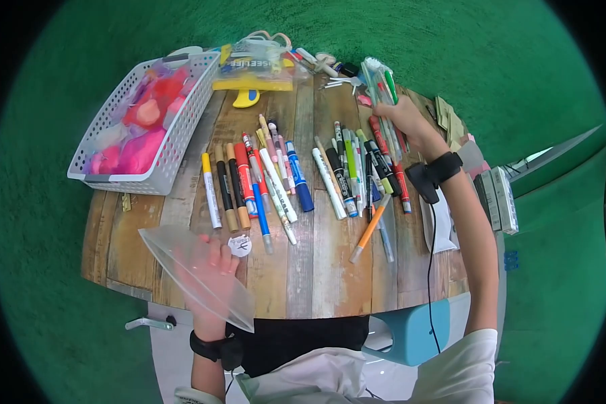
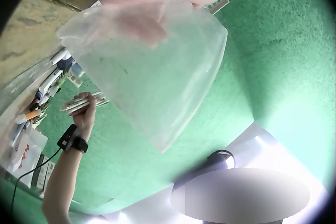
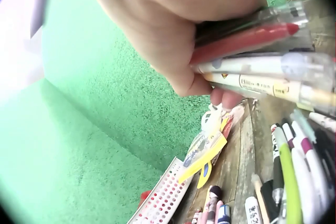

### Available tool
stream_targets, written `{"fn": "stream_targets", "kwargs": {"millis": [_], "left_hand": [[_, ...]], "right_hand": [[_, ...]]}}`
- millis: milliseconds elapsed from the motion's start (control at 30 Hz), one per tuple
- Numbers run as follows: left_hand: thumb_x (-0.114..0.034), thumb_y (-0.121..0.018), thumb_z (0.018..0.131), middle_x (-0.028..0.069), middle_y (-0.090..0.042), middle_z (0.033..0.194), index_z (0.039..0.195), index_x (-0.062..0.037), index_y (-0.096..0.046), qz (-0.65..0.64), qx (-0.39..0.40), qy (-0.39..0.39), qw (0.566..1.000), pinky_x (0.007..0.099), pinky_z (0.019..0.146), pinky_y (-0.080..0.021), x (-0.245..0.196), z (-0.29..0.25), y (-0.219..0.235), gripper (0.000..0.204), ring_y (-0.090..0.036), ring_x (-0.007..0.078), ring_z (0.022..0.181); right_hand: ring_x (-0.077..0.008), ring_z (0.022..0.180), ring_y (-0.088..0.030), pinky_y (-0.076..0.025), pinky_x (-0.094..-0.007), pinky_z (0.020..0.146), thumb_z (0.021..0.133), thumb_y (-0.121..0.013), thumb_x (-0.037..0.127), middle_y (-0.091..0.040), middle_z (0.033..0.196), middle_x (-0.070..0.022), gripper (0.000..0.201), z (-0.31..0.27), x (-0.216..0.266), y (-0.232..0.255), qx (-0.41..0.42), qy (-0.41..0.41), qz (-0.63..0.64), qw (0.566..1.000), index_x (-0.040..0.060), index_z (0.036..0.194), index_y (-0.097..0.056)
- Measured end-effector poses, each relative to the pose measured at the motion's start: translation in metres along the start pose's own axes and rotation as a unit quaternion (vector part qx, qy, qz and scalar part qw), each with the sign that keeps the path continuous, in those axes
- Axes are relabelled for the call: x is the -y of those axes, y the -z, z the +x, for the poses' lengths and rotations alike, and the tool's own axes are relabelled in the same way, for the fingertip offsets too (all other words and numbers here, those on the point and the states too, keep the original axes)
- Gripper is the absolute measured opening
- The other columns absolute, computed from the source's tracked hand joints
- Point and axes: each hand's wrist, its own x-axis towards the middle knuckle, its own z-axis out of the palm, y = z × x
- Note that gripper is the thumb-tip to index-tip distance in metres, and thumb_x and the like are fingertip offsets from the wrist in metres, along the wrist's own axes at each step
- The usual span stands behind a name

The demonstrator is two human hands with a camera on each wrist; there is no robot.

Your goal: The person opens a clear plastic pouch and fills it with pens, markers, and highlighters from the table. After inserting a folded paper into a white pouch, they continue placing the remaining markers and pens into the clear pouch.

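Note:
My left hand holds a frosted see-through plastic bag at the table's front left. Its fingers show blurred through the plastic, and the bag looks flat with nothing inside. At the far right of the table, my right hand grips a bundle of pens in clear plastic, a red one and pale printed ones among them. Below that hand lies a group of pens and markers, with an orange-barrelled pen slanting toward me. A second group of markers lies left of centre, above a small white round label.
A white perforated basket of pink and red packets stands at the left. Behind are a yellow-edged clear pouch and a yellow tool. A white packet and boxes line the right edge. A cable hangs from the right wrist.

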Motion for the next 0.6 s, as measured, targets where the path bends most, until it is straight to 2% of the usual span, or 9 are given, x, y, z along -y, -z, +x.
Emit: {"fn": "stream_targets", "kwargs": {"millis": [100, 167, 200, 233, 300, 333, 467, 567, 600], "left_hand": [[-0.043, -0.041, 0.098, 0.0016, -0.034, 0.074, 0.108, -0.0042, -0.051, -0.005, -0.007, 0.001, 1.000, 0.0284, 0.064, -0.029, 0.000, 0.001, -0.002, 0.042, -0.031, 0.0142, 0.066], [-0.046, -0.040, 0.098, 0.0025, -0.034, 0.073, 0.107, -0.0038, -0.051, -0.007, -0.013, 0.003, 1.000, 0.0291, 0.063, -0.029, 0.000, 0.001, -0.003, 0.044, -0.032, 0.0151, 0.065], [-0.044, -0.041, 0.098, 0.0019, -0.034, 0.073, 0.108, -0.0042, -0.052, -0.001, -0.017, 0.001, 1.000, 0.0287, 0.063, -0.029, 0.000, 0.001, -0.003, 0.042, -0.031, 0.0144, 0.065], [-0.043, -0.043, 0.098, 0.0013, -0.033, 0.073, 0.109, -0.0047, -0.053, 0.005, -0.020, -0.001, 1.000, 0.0283, 0.062, -0.029, 0.000, 0.002, -0.004, 0.041, -0.031, 0.0138, 0.065], [-0.043, -0.043, 0.098, 0.0013, -0.034, 0.073, 0.108, -0.0048, -0.053, 0.002, -0.036, -0.005, 0.999, 0.0285, 0.062, -0.030, 0.001, 0.002, -0.007, 0.041, -0.031, 0.0140, 0.065], [-0.044, -0.043, 0.098, 0.0013, -0.034, 0.072, 0.108, -0.0049, -0.053, -0.005, -0.055, -0.011, 0.998, 0.0287, 0.062, -0.030, 0.002, 0.002, -0.008, 0.041, -0.031, 0.0143, 0.065], [-0.044, -0.043, 0.098, 0.0014, -0.034, 0.073, 0.108, -0.0048, -0.052, 0.004, -0.057, -0.016, 0.998, 0.0290, 0.063, -0.030, 0.001, 0.001, -0.010, 0.042, -0.031, 0.0146, 0.065], [-0.045, -0.044, 0.097, 0.0013, -0.034, 0.073, 0.109, -0.0046, -0.051, 0.006, -0.061, -0.023, 0.998, 0.0289, 0.063, -0.030, 0.001, 0.001, -0.003, 0.042, -0.032, 0.0146, 0.065], [-0.044, -0.045, 0.097, 0.0026, -0.036, 0.074, 0.111, -0.0039, -0.050, 0.008, -0.041, -0.021, 0.999, 0.0295, 0.064, -0.030, 0.001, 0.001, 0.002, 0.043, -0.033, 0.0150, 0.066]], "right_hand": [[-0.0096, 0.056, -0.056, -0.047, -0.0277, 0.054, 0.077, -0.070, 0.017, -0.061, 0.070, -0.0038, 0.021, -0.015, -0.006, 0.006, -0.011, -0.029, 0.029, 0.999, 0.0010, 0.084, -0.060], [-0.0100, 0.055, -0.056, -0.046, -0.0280, 0.053, 0.077, -0.069, 0.015, -0.061, 0.069, -0.0042, 0.019, -0.012, -0.024, 0.011, 0.025, -0.060, 0.000, 0.998, -0.0005, 0.084, -0.061], [-0.0122, 0.052, -0.057, -0.046, -0.0283, 0.051, 0.075, -0.069, 0.013, -0.061, 0.066, -0.0060, 0.019, -0.007, -0.035, 0.010, 0.012, -0.019, -0.044, 0.999, -0.0037, 0.081, -0.063], [-0.0122, 0.052, -0.057, -0.046, -0.0283, 0.051, 0.075, -0.069, 0.013, -0.061, 0.066, -0.0060, 0.019, -0.006, -0.038, 0.008, 0.009, -0.017, -0.039, 0.999, -0.0037, 0.081, -0.063], [-0.0146, 0.051, -0.059, -0.047, -0.0286, 0.049, 0.074, -0.068, 0.010, -0.061, 0.064, -0.0081, 0.019, -0.002, -0.043, 0.003, 0.009, -0.049, -0.130, 0.990, -0.0072, 0.079, -0.063], [-0.0166, 0.051, -0.060, -0.048, -0.0298, 0.048, 0.072, -0.068, 0.009, -0.062, 0.063, -0.0104, 0.019, -0.004, -0.046, -0.004, -0.017, -0.045, -0.115, 0.992, -0.0092, 0.077, -0.062], [-0.0165, 0.051, -0.061, -0.048, -0.0296, 0.047, 0.073, -0.067, 0.007, -0.063, 0.063, -0.0114, 0.019, 0.006, -0.063, -0.022, -0.022, -0.022, -0.132, 0.991, -0.0102, 0.078, -0.062], [-0.0334, 0.080, -0.067, -0.052, -0.0397, 0.069, 0.067, -0.075, 0.023, -0.066, 0.086, -0.0243, 0.041, 0.013, -0.065, -0.035, -0.084, 0.013, -0.325, 0.942, -0.0098, 0.089, -0.061], [-0.0386, 0.093, -0.064, -0.049, -0.0419, 0.080, 0.064, -0.077, 0.029, -0.064, 0.096, -0.0275, 0.049, 0.014, -0.064, -0.036, -0.073, -0.025, -0.306, 0.949, -0.0086, 0.091, -0.061]]}}
